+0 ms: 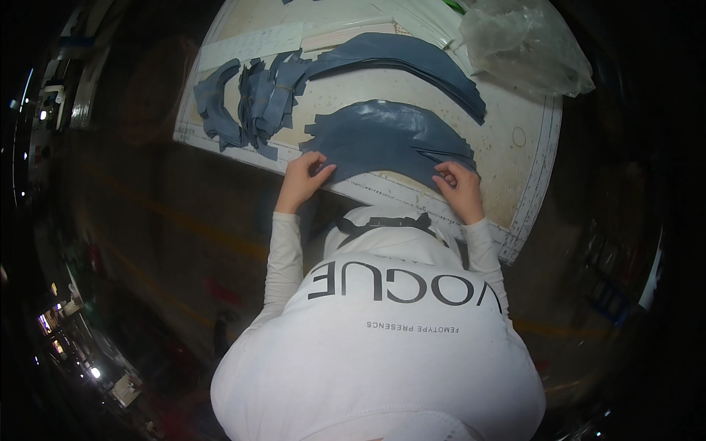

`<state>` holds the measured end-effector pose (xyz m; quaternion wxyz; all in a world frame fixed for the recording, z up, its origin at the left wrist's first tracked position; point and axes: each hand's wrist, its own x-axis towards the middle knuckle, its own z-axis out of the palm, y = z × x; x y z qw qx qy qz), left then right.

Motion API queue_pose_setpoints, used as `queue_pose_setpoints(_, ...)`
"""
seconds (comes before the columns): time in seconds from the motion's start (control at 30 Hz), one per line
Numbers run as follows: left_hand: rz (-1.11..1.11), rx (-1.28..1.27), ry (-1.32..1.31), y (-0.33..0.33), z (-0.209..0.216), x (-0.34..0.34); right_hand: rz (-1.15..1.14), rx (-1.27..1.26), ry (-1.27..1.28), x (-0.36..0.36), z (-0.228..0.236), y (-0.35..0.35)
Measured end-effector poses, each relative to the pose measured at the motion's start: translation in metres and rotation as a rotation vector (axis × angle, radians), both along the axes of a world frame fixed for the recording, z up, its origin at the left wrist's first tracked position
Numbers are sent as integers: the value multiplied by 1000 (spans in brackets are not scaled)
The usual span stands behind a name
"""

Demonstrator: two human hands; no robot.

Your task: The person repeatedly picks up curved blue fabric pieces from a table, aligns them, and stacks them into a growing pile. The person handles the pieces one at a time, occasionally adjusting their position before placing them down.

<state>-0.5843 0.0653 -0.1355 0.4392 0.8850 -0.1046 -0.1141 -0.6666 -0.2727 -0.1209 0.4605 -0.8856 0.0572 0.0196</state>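
A curved stack of blue-grey leather-like sheet pieces (390, 128) lies on the near part of the table, its top catching the light. My left hand (300, 182) is at the stack's lower left end, fingers and thumb curled onto the edge of a top piece. At the lower right end, my right hand (460, 189) has its fingers bent and closed on the edge of the same piece. Just above the right fingers, a narrow split shows between layers. How many layers either hand holds is hidden.
Another arched stack (404, 53) lies farther back. To the left are bundled smaller pieces (272, 95) and a curved bundle (219, 103). A clear plastic bag (526, 48) sits at the back right. The pale table (515, 173) has a printed border; dark floor surrounds it.
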Motion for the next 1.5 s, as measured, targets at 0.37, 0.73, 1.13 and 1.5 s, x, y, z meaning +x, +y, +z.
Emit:
queue_pose_setpoints(0.37,-112,-90,232,18,29,3,45,53,-44,2,25,-15)
queue_pose_setpoints(0.73,37,-43,-84,-23,1,40,-113,-113,-179,50,8,-16)
queue_pose_setpoints(1.13,-11,106,-103,-18,-5,33,-87,-205,-188,53,1,-20)
queue_pose_setpoints(1.5,-52,-62,-272,-44,62,138,-181,-81,-352,126,34,-54)
